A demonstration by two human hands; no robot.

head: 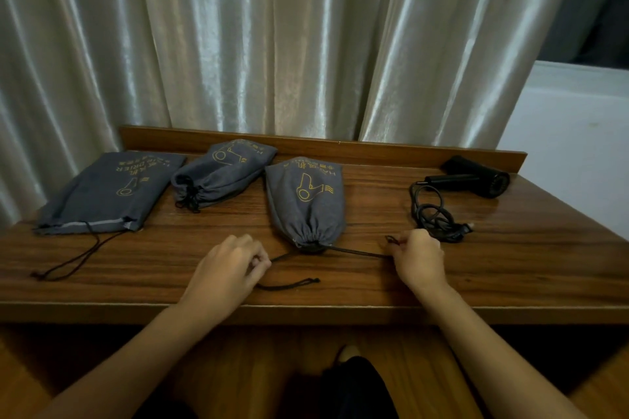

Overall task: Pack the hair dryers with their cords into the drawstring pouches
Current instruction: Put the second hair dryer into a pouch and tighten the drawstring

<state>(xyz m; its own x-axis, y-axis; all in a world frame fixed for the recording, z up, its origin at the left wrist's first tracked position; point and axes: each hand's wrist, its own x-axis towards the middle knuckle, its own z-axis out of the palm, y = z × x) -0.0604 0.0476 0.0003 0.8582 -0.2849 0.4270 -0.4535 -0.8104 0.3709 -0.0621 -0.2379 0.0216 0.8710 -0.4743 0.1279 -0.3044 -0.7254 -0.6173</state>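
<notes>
A bulging grey pouch (306, 201) with a yellow dryer logo lies mid-table, its mouth cinched tight toward me. My left hand (228, 269) pinches one black drawstring (289, 284) left of the mouth. My right hand (418, 257) grips the other drawstring (357, 252), stretched taut to the right. Behind and to the left lies a second filled, cinched pouch (221, 173). At far left a flat pouch (105, 194) lies with its cord trailing. A black hair dryer (476, 177) sits at back right, its coiled cord (434, 214) beside my right hand.
The wooden table (340, 289) has a raised back ledge (357, 150) against pale curtains (272, 44). Its front edge runs just under my wrists. A white surface (571, 133) lies beyond the right end. Below the table are a wooden floor and my dark-clad leg (354, 388).
</notes>
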